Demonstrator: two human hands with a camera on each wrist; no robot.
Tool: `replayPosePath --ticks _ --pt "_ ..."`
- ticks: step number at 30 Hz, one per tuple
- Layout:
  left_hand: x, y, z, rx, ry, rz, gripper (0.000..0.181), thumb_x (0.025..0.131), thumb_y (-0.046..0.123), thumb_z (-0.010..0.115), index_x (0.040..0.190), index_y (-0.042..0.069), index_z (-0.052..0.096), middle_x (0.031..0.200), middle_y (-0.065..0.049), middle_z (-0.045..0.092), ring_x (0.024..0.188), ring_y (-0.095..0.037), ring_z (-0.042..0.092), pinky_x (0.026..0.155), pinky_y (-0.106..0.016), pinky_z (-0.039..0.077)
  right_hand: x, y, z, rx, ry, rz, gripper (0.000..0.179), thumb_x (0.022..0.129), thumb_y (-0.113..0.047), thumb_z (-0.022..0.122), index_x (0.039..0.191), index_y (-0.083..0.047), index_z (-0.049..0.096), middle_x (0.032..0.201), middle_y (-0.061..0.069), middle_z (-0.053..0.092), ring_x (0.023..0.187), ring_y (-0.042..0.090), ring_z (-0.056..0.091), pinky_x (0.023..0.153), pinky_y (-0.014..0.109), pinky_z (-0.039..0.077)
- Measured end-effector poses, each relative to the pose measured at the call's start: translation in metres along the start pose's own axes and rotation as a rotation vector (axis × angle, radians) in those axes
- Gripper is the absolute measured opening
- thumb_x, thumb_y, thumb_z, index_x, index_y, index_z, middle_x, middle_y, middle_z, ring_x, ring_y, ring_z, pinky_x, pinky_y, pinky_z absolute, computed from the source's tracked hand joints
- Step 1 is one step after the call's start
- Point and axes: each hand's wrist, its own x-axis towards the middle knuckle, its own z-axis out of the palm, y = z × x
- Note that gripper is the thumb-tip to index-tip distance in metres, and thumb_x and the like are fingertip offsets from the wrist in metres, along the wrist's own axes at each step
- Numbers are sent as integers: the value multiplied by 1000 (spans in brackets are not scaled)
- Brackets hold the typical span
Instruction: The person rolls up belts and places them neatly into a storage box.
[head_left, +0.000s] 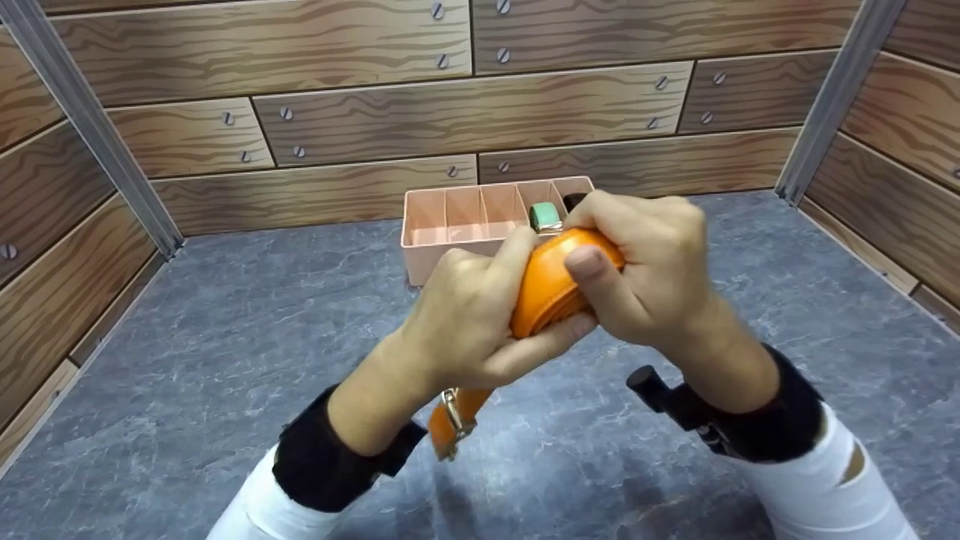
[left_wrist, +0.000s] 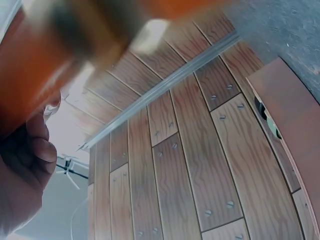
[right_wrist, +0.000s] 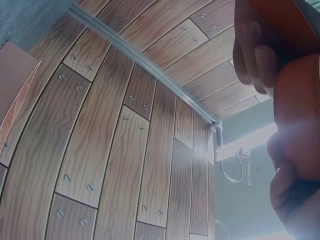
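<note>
An orange belt (head_left: 546, 289), wound into a coil, is held up over the table between both hands. My left hand (head_left: 465, 315) grips the coil from the left, its thumb stretched along the lower edge. From the right, my right hand (head_left: 664, 266) grips the same coil with the thumb pressed on its outer face. The belt's buckle (head_left: 454, 411) end hangs loose below the left hand. Close to the camera, the orange strap (left_wrist: 30, 75) looks blurred in the left wrist view. Curled fingers wrap the orange leather (right_wrist: 300, 120) in the right wrist view.
Behind the hands stands a pink divided box (head_left: 442, 262) on the grey marbled table (head_left: 262, 322). A green rolled strap (head_left: 544, 214) and a black item (head_left: 574, 200) sit in its right compartments. Wood-patterned walls (head_left: 375, 127) enclose the table at the back and sides.
</note>
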Motion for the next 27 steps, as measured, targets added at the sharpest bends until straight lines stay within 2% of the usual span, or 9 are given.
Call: replayPosePath --ticks 6,10,12,15,17,19,21,23,27 --pt "-1 0 10 8 183 42 56 74 46 82 95 0 58 68 -1 60 49 -10 57 47 -20 46 -4 0 4 171 147 186 70 98 -62 45 62 -6 65 49 -2 54 37 6 39 37 19 28" --pt "-1 0 14 -1 219 36 50 79 41 77 95 -3 58 70 -3 61 49 -11 58 47 -20 47 -3 -1 4 292 169 267 68 99 -59 46 66 -4 68 50 0 56 38 7 43 38 19 31" --pt "-1 0 10 28 188 36 46 81 39 73 93 -2 56 65 -1 57 46 -11 54 44 -21 45 -1 -2 3 239 104 217 68 100 -59 44 69 -3 68 53 1 58 39 8 45 38 20 33" --pt "-2 0 2 67 88 33 43 81 40 71 92 2 55 59 4 50 42 -8 47 39 -21 39 1 -5 0 95 -11 54 68 101 -59 40 71 -4 67 56 0 59 41 10 46 37 24 35" --pt "-2 0 -2 78 22 28 41 82 41 70 91 5 53 57 6 46 40 -6 43 38 -19 35 2 -7 -1 12 -44 -34 68 101 -59 39 70 -5 65 56 0 58 42 10 44 36 26 33" --pt "-2 1 -3 62 1 16 40 82 41 71 92 6 54 57 7 46 41 -5 43 38 -18 35 1 -8 1 -4 -39 -61 67 101 -60 40 67 -6 63 55 0 56 41 9 41 35 27 31" --pt "-3 1 -2 49 38 5 42 80 41 73 92 5 55 58 5 48 42 -6 46 40 -19 37 0 -7 3 5 5 -18 69 100 -61 40 64 -6 62 52 -1 54 39 9 39 35 26 30" --pt "-3 1 2 41 108 1 45 79 42 75 92 3 57 61 3 52 44 -8 49 42 -20 40 -1 -5 5 53 74 70 71 99 -62 42 62 -6 64 51 -1 55 38 8 41 36 23 30" --pt "-3 1 12 0 226 0 46 82 41 73 92 -1 58 66 -2 57 46 -11 56 45 -20 45 -2 0 7 266 150 254 69 99 -59 46 65 -4 69 51 3 59 39 9 46 38 20 33"
